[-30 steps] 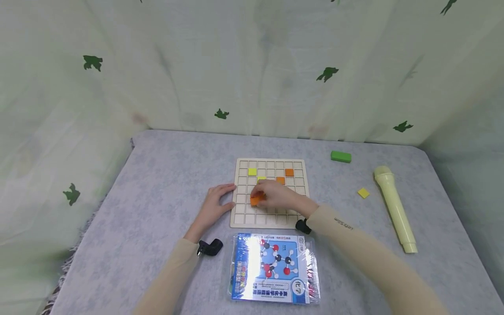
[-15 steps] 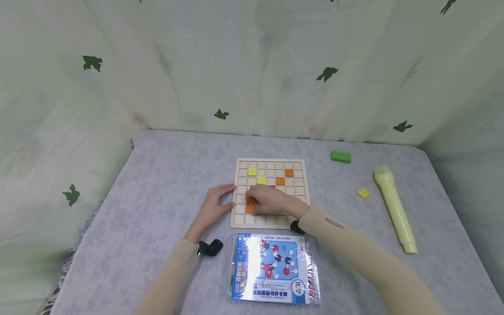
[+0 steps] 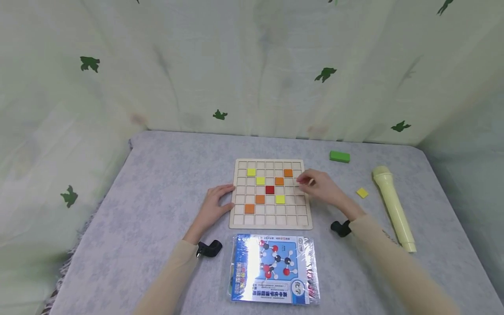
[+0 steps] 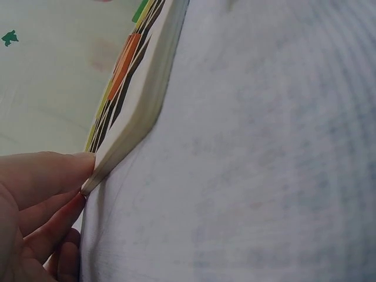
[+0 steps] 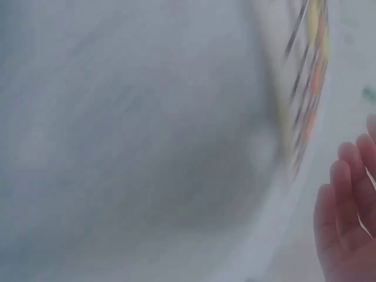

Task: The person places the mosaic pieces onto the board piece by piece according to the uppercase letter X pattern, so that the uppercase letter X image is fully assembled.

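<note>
Our left hand (image 3: 212,206) rests flat against the left edge of the wooden grid board (image 3: 271,224), fingers relaxed and mostly straight; in the left wrist view the fingertips (image 4: 56,176) touch the board's corner, nothing gripped. Our right hand (image 3: 320,186) hovers at the board's right edge, fingers loosely spread and holding nothing that we can make out; its own wrist view is too blurred to add much. The board sits mid-table on the grey cloth (image 3: 157,183), with open cloth to its left and behind it, up to the leaf-print curtain. In front it's tighter: the plastic-wrapped chemistry kit (image 3: 271,267) lies just below the board's near edge. Tile count on the board: four orange, at (image 3: 288,173), (image 3: 279,181), (image 3: 260,199) and (image 3: 250,208); three yellow, at (image 3: 251,172), (image 3: 260,180) and (image 3: 280,199); one red tile (image 3: 269,190) in the middle. Off the board on the right side we've got one loose yellow tile (image 3: 362,192), one green block (image 3: 340,156) and one pale green tube (image 3: 393,205) lying near the table's right edge.
</note>
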A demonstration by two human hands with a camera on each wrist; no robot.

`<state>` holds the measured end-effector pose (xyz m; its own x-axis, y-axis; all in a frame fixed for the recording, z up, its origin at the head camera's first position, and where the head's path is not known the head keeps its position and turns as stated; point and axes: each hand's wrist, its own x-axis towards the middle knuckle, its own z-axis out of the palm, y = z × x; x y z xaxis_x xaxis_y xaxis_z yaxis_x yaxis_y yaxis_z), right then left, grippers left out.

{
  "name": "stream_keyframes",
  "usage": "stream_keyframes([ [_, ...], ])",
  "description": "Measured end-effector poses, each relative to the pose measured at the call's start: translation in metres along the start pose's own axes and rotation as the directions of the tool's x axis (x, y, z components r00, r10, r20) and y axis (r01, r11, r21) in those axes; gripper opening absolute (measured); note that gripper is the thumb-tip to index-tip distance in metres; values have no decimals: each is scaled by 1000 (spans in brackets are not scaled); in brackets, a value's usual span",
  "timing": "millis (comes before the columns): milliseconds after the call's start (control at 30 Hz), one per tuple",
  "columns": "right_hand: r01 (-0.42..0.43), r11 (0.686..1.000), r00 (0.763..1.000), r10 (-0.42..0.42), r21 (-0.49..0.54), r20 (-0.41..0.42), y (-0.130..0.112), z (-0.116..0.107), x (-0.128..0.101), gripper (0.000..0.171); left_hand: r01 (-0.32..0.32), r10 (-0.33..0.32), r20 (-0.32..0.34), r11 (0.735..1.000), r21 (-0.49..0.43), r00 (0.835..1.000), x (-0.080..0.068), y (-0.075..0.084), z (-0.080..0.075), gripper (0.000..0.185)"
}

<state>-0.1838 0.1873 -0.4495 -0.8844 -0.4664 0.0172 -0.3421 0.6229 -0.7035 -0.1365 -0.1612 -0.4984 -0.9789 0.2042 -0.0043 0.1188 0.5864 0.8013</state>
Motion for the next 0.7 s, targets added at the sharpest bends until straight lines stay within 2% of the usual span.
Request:
stream_keyframes([
  [133,-112,994,985,113,14,-128,37,-28,-33,21,12,-12,2,1000,3,1000,-1,1,-1,51],
  [333,-269,963,934,264,13,-243,75,-54,-73,26,20,-20,-1,1000,-4,1000,-2,4,-2,51],
  [500,-329,944,909,311,-18,-279,86,-57,-88,27,21,-21,-2,1000,-8,1000,-2,4,-3,51],
  [700,-339,939,908,312,-55,-280,89,-53,-91,24,13,-13,6,1000,-14,1000,0,1,-1,51],
])
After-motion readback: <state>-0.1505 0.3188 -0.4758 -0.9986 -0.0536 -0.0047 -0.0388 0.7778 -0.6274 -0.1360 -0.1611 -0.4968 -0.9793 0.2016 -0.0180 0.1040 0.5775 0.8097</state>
